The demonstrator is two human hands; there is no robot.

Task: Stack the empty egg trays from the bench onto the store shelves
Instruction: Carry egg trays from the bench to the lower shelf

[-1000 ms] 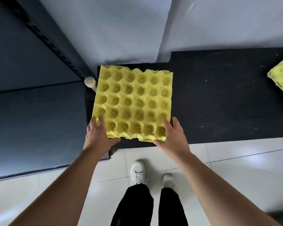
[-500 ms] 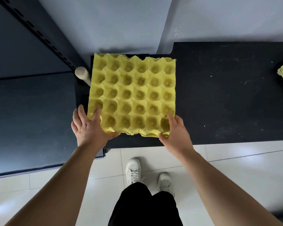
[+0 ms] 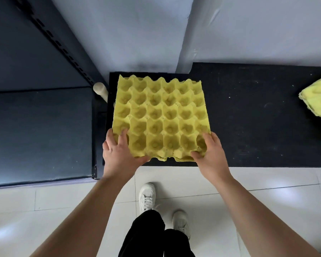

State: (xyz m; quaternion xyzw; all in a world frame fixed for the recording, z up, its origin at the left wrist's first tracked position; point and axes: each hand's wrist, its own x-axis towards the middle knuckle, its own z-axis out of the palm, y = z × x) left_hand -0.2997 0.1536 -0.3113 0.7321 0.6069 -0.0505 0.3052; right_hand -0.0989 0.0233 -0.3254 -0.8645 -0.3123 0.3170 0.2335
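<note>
2 hands on 1 yellow egg tray (image 3: 161, 115) over L end of black bench (image 3: 248, 117).
Dark shelf (image 3: 39, 130) at L, cut off. Tray: 30 cups, all empty; resting or lifted, can't tell. More trays (image 3: 317, 101) at R edge, cropped, count unclear. Left hand (image 3: 117, 154) and right hand (image 3: 211, 154) each grasp a near corner.
</note>
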